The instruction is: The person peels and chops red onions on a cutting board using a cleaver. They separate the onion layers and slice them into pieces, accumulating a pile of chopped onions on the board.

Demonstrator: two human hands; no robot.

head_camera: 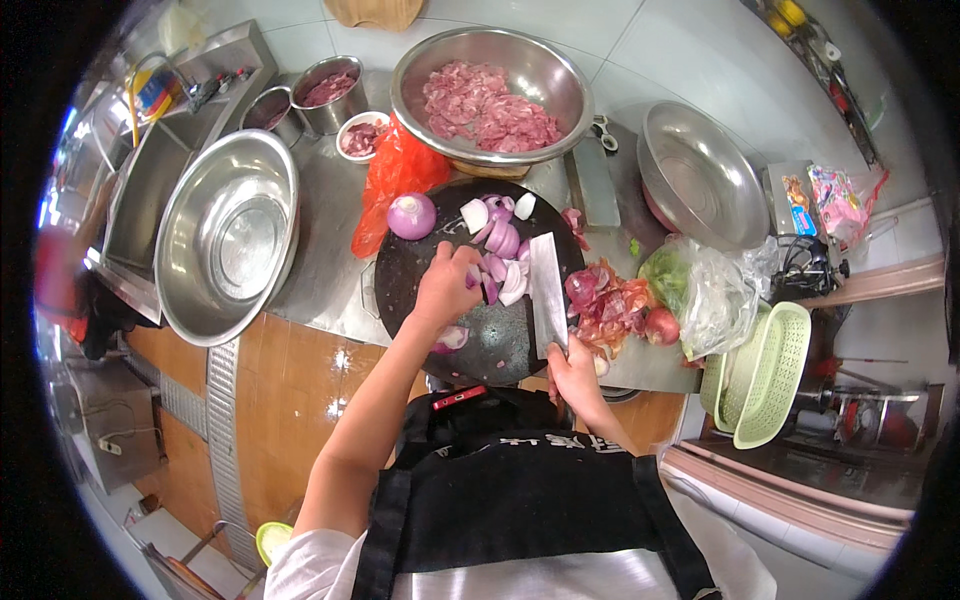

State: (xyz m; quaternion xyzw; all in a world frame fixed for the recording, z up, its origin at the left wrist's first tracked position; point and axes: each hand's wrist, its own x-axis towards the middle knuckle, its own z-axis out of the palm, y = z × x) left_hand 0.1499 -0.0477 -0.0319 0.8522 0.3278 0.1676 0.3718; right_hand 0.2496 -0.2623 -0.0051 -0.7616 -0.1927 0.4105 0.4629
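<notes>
On a round black chopping board [495,364] lie cut wedges of red onion [504,240], with a peeled whole red onion [412,216] at the upper left. My left hand [448,283] touches onion pieces left of the heap; whether its fingers grip one is hard to tell. A cleaver [549,292] is in my right hand [574,371], gripped at the handle, its blade lying along the right of the heap. Another cut onion piece [450,340] sits below my left hand, partly behind the wrist.
A steel bowl of raw meat [581,112] stands behind the board, by a red plastic bag [401,176]. Empty steel bowls stand left [255,240] and right [701,180]. Onion skins [611,307], a whole onion [662,326] and green baskets [776,375] are on the right.
</notes>
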